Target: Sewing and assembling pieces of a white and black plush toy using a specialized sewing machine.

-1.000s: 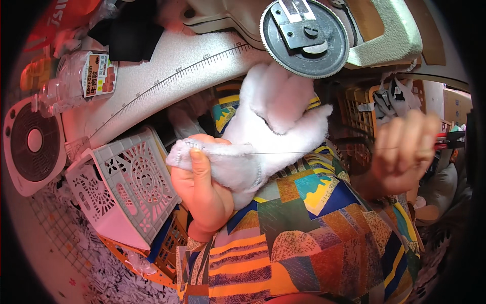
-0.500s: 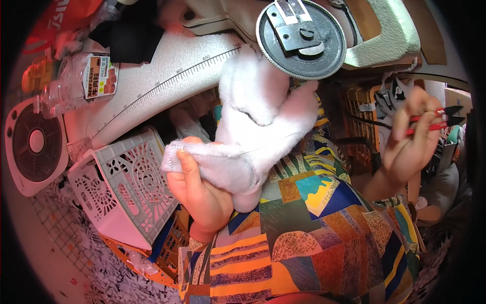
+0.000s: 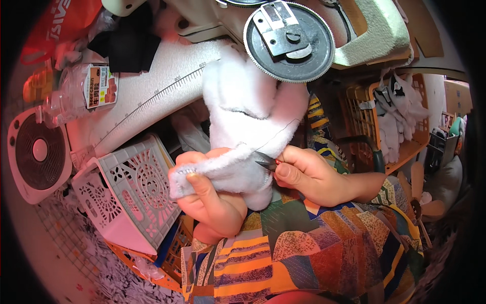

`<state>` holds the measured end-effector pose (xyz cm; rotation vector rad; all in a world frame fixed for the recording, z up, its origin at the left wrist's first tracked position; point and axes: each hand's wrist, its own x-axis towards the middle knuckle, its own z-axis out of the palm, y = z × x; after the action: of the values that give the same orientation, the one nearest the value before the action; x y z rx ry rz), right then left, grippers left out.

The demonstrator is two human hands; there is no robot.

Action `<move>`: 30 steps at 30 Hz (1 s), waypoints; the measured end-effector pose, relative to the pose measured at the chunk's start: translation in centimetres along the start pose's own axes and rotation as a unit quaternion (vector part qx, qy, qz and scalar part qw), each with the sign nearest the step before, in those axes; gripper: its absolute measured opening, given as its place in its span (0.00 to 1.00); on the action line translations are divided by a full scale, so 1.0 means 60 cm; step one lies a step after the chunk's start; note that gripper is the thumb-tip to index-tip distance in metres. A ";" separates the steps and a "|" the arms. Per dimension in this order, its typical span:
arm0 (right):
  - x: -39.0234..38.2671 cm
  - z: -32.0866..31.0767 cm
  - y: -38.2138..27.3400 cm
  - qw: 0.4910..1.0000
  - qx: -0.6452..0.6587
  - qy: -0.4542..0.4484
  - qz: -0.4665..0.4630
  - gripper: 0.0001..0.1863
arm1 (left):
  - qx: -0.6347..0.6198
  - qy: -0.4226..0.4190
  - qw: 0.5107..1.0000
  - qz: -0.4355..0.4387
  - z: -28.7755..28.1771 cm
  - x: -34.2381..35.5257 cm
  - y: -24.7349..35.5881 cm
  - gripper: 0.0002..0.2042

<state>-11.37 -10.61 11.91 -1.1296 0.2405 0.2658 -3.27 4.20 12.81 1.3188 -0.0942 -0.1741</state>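
A white fluffy plush piece [image 3: 238,124] hangs below the machine's toothed disc and spreads down over my lap. My left hand [image 3: 215,210] is closed on its lower flap, thumb on top near the stitched end. Small snips [image 3: 265,161] with dark blades and red handles are in my right hand [image 3: 316,177], whose fingers wrap most of the handles. The blades point left and lie against the plush by a seam at the flap's right end; whether they touch a thread I cannot tell. A thin dark thread [image 3: 280,135] crosses the plush above the blades.
The machine's toothed disc [image 3: 288,63] overhangs the plush. Left of it runs a pale bed with a curved scale [image 3: 177,79]. A clear jar [image 3: 73,96], a fan [image 3: 38,148] and a white openwork basket [image 3: 136,187] stand left. An orange basket [image 3: 354,109] with white pieces is right.
My right hand has come in from the far right with the snips, bringing the blades to the plush. The left hand still grips the flap, slightly lower in view.
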 end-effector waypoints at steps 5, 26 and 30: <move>0.004 -0.001 0.005 1.000 0.021 0.018 -0.008 0.20 | 0.035 -0.018 0.999 0.015 0.011 -0.002 0.002 0.17; 0.016 -0.076 -0.008 0.831 -0.362 0.316 -0.280 0.15 | -0.049 -0.154 0.986 -0.042 0.087 0.029 -0.056 0.06; 0.018 -0.089 -0.036 0.888 -0.334 0.270 -0.167 0.11 | -0.118 -0.135 0.981 -0.073 0.068 0.046 -0.065 0.08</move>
<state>-9.96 -16.27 11.22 -1.8994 0.4581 -0.3163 -1.49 -1.10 9.99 1.0587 -0.2006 -0.4762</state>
